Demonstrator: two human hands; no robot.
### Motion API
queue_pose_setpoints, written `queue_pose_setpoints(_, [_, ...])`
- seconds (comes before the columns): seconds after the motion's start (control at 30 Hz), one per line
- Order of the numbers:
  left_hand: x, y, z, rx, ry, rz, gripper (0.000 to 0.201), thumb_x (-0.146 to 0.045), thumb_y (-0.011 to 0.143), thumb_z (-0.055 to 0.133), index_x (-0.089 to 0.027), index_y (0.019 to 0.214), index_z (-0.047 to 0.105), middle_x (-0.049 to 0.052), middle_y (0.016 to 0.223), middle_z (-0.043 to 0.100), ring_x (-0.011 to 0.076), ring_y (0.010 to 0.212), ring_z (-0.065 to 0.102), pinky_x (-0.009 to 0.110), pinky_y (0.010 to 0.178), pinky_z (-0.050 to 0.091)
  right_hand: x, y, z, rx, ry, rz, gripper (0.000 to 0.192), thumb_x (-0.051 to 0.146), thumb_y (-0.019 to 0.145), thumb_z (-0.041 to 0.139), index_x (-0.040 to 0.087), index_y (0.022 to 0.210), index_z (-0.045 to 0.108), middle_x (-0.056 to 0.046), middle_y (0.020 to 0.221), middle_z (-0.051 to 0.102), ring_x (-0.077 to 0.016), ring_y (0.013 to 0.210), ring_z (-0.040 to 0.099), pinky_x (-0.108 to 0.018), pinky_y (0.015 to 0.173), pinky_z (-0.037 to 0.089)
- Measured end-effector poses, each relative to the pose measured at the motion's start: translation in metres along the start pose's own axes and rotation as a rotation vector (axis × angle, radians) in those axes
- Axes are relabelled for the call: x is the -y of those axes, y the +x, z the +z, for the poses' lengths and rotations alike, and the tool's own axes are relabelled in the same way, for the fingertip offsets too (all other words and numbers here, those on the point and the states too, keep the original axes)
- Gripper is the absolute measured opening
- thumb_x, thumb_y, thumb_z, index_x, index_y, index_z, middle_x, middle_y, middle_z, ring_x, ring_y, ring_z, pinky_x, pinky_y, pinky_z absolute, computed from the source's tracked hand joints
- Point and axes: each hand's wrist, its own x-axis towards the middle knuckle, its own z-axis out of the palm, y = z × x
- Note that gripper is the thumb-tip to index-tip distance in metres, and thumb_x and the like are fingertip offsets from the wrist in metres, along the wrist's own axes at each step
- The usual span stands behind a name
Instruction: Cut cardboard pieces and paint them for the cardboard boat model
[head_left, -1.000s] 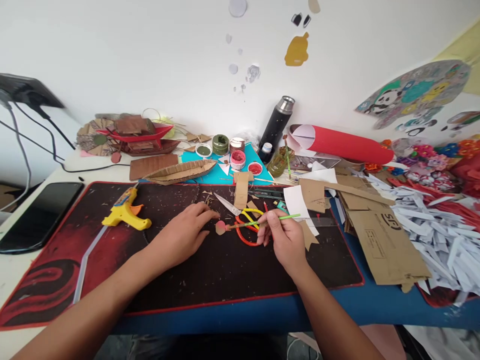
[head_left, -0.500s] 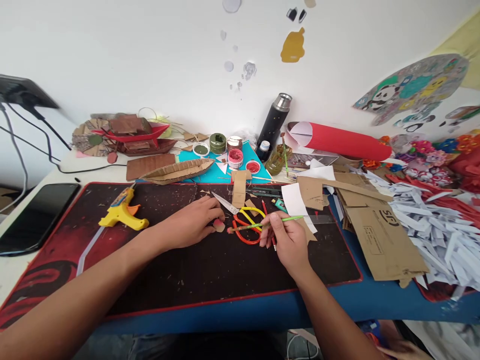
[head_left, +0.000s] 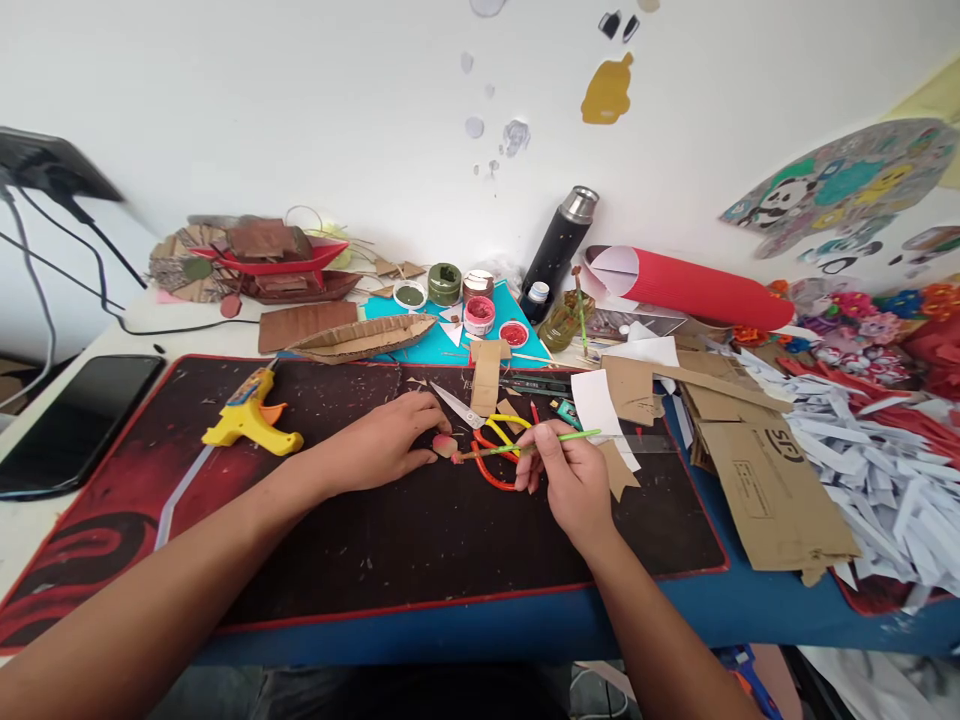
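Observation:
My left hand [head_left: 409, 437] pinches a small cardboard piece [head_left: 446, 446], partly coated in red paint, at its fingertips just above the dark mat. A paintbrush [head_left: 491, 451] with a green handle is gripped in my right hand [head_left: 568, 465], its red-stained bristles pointing left, close beside the piece. Whether the bristles touch it I cannot tell. Behind the brush lie scissors [head_left: 496, 470] with red and yellow handles. An open jar of red paint [head_left: 479, 316] and its paint-smeared lid [head_left: 514, 333] sit farther back on blue paper.
A yellow glue gun [head_left: 251, 418] lies on the mat [head_left: 450, 550] at left, near a black phone [head_left: 79, 425]. Cardboard boat hull [head_left: 367, 338], black flask [head_left: 562, 235] and a brush in a glass jar line the back. Flattened cardboard [head_left: 769, 490] and paper strips [head_left: 870, 450] cover the right.
The painted piece now shows more of its face beside my left fingertips, and the brush tip is still next to it. Another hand at the lower right is gone from view. The view shifts slightly.

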Motion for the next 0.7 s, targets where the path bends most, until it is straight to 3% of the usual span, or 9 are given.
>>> queue_pose_setpoints(0.2, [0.0034, 0.0000, 0.0043, -0.020, -0.032, 0.013, 0.015, -0.022, 0.099, 0.066, -0.025, 0.112, 0.070, 0.007, 0.118, 0.065, 0.0269, 0.112, 0.065, 0.039, 0.097, 0.053, -0.0004, -0.0007, 0.0001, 0.001, -0.015, 0.002, 0.051, 0.064, 0.108, 0.065, 0.019, 0.086, 0.075, -0.001, 0.062, 0.071, -0.0141, 0.046, 0.069, -0.020, 0.043, 0.051])
queue_pose_setpoints(0.7, [0.0094, -0.0003, 0.0050, -0.036, -0.049, 0.042, 0.016, -0.024, 0.099, 0.066, -0.025, 0.115, 0.071, 0.007, 0.120, 0.066, 0.0269, 0.113, 0.067, 0.039, 0.098, 0.054, 0.0010, -0.0002, -0.0021, -0.001, -0.022, 0.001, 0.051, 0.065, 0.108, 0.065, 0.020, 0.087, 0.074, 0.000, 0.060, 0.070, -0.0131, 0.043, 0.065, -0.020, 0.042, 0.050])
